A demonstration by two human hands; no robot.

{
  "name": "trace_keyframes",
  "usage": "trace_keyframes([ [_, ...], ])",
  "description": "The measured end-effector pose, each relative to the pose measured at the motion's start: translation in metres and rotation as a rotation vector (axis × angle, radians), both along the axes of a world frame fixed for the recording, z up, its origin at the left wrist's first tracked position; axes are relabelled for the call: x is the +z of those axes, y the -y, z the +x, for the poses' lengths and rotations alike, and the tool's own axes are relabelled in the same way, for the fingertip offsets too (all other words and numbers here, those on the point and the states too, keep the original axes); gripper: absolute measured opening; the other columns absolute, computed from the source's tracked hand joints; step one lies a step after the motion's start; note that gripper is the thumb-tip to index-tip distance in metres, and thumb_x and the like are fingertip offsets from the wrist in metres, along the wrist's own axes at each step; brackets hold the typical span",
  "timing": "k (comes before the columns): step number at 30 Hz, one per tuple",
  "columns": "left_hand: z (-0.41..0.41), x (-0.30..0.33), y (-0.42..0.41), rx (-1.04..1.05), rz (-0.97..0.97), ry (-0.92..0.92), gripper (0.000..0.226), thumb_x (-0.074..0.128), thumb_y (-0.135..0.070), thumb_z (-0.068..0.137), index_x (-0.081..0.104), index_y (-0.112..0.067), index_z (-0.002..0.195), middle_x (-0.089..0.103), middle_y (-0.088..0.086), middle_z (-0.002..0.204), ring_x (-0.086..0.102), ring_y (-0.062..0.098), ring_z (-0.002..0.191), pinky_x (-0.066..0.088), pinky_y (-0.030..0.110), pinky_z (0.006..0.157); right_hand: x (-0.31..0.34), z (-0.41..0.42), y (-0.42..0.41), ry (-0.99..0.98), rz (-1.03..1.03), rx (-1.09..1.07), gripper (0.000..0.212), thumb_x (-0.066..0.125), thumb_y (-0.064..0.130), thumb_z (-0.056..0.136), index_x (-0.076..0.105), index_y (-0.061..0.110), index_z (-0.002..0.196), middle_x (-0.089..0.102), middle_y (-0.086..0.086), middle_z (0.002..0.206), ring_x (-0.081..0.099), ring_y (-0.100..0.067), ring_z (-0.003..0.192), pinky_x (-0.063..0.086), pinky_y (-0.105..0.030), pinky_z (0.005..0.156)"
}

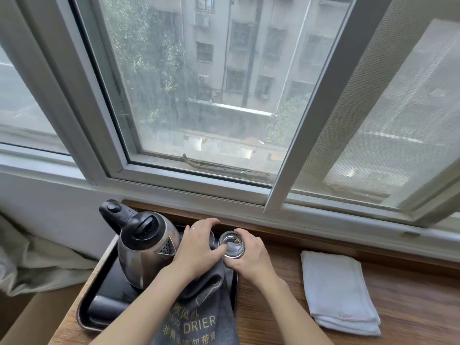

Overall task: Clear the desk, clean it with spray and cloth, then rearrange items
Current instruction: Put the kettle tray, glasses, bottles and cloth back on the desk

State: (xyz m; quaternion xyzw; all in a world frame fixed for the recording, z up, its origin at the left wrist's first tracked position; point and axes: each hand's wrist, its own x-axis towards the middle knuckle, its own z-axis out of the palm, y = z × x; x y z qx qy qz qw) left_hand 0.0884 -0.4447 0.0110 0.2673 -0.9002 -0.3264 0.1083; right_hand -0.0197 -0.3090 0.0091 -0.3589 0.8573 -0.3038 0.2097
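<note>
A clear round drinking glass [231, 244] is gripped by the curled right hand [249, 257], at three o'clock from the steel electric kettle [146, 247] on the black tray [99, 307]. A second glass [211, 237] is covered by the left hand [199, 247], grip unclear.
</note>
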Motion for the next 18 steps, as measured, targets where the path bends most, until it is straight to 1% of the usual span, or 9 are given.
trace_keyframes([
  [2,0.002,-0.001,0.001,-0.001,-0.005,-0.010,0.081,0.041,-0.060,0.062,0.049,-0.024,0.134,0.053,-0.009,0.133,0.044,0.011,0.129,0.028,0.046,0.113,-0.001,0.000,0.003,-0.002,0.010,-0.013,0.108,0.043,0.072,0.047,0.051,0.019,0.141,0.060,0.002,0.134,0.051,-0.021,0.122,0.033,-0.020,0.100],
  [5,0.002,-0.003,0.002,0.010,-0.002,-0.022,0.080,0.038,-0.055,0.064,0.051,-0.019,0.133,0.056,-0.004,0.133,0.046,0.015,0.128,0.032,0.039,0.111,-0.003,-0.002,0.007,-0.001,0.028,-0.021,0.109,0.042,0.071,0.046,0.052,0.018,0.140,0.060,0.001,0.135,0.052,-0.022,0.124,0.034,-0.022,0.102],
  [7,0.002,-0.004,0.001,0.015,0.012,-0.015,0.078,0.038,-0.053,0.065,0.051,-0.017,0.134,0.056,-0.002,0.133,0.047,0.017,0.128,0.033,0.037,0.111,-0.006,-0.004,0.009,-0.010,0.054,-0.014,0.106,0.044,0.070,0.047,0.054,0.018,0.138,0.061,0.001,0.132,0.054,-0.023,0.122,0.035,-0.024,0.102],
  [10,0.002,-0.006,0.002,0.018,0.027,0.004,0.079,0.039,-0.049,0.065,0.049,-0.015,0.136,0.055,0.000,0.135,0.045,0.018,0.129,0.032,0.036,0.112,-0.012,-0.004,0.011,-0.025,0.112,0.014,0.095,0.049,0.067,0.053,0.056,0.018,0.134,0.064,0.002,0.125,0.056,-0.024,0.116,0.036,-0.024,0.098],
  [14,0.002,-0.003,0.003,0.005,0.022,0.088,0.082,0.048,-0.033,0.061,0.041,-0.018,0.142,0.048,-0.001,0.141,0.039,0.019,0.134,0.029,0.041,0.113,-0.018,-0.004,0.012,-0.043,0.152,0.031,0.101,0.043,0.071,0.050,0.056,0.019,0.136,0.063,0.001,0.122,0.055,-0.024,0.114,0.037,-0.026,0.098],
  [16,0.001,-0.003,0.004,-0.026,-0.004,0.165,0.087,0.049,-0.033,0.060,0.036,-0.020,0.145,0.042,-0.001,0.145,0.034,0.020,0.136,0.027,0.043,0.114,-0.018,-0.004,0.014,-0.069,0.167,0.052,0.104,0.040,0.071,0.050,0.054,0.019,0.139,0.062,0.000,0.124,0.054,-0.024,0.116,0.036,-0.025,0.100],
  [18,-0.003,-0.006,0.006,-0.043,-0.043,0.232,0.091,0.053,-0.034,0.060,0.032,-0.019,0.147,0.037,0.001,0.146,0.033,0.023,0.136,0.026,0.041,0.115,-0.016,-0.004,0.016,-0.087,0.175,0.073,0.106,0.036,0.070,0.049,0.052,0.017,0.140,0.061,-0.002,0.125,0.053,-0.024,0.117,0.034,-0.025,0.101],
])
